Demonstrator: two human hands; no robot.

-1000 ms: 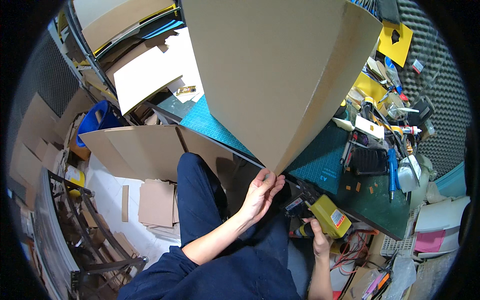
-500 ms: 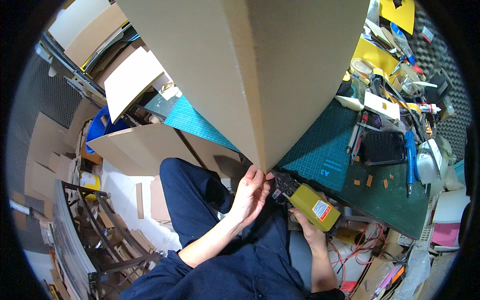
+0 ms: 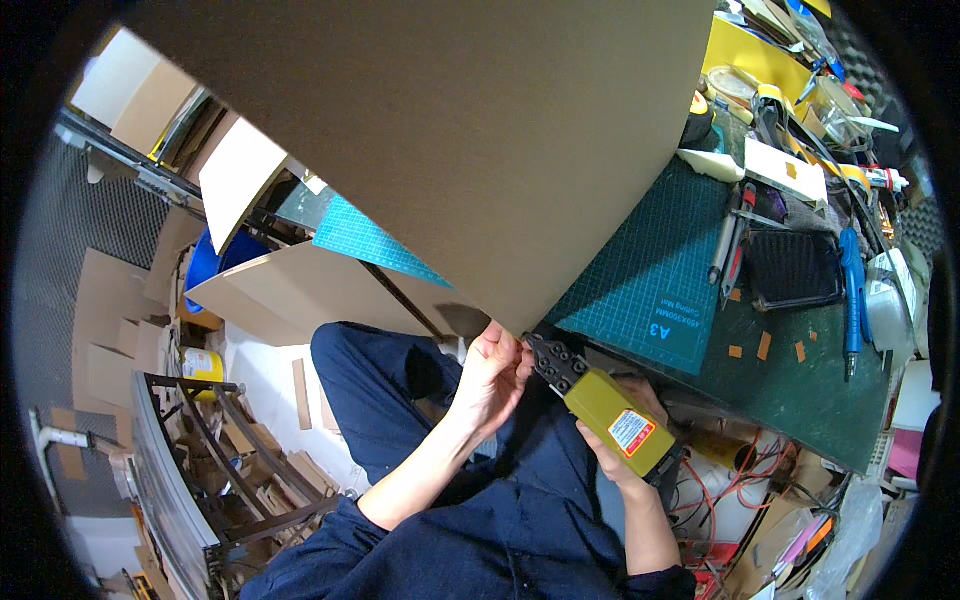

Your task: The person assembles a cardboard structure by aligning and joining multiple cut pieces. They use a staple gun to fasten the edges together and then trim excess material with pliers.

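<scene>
A large brown board (image 3: 480, 160) rises in front of me, its lowest corner resting at my left fingertips. With its fingers closed, my left hand (image 3: 493, 375) pinches at this corner; whether something small is also between the fingers is hidden. My right hand (image 3: 618, 458) grips an olive-green handheld tool (image 3: 610, 405) with a black metal head and a red-and-white label. The tool's head points up and left, its tip right beside my left fingertips and the board's corner. Whether the tip touches the board I cannot tell.
A teal cutting mat (image 3: 640, 270) lies on the dark green table (image 3: 790, 400). Utility knives (image 3: 735, 240), a black tray (image 3: 797, 270) and a blue pen-like tool (image 3: 852, 300) lie to the right. At left are leaning boards (image 3: 290, 290), a blue bin (image 3: 215, 270) and a dark metal frame (image 3: 215, 450).
The board has turned: its middle vertical edge no longer shows and one broad face fills the view. The tool's head has swung up closer to my left fingertips.
</scene>
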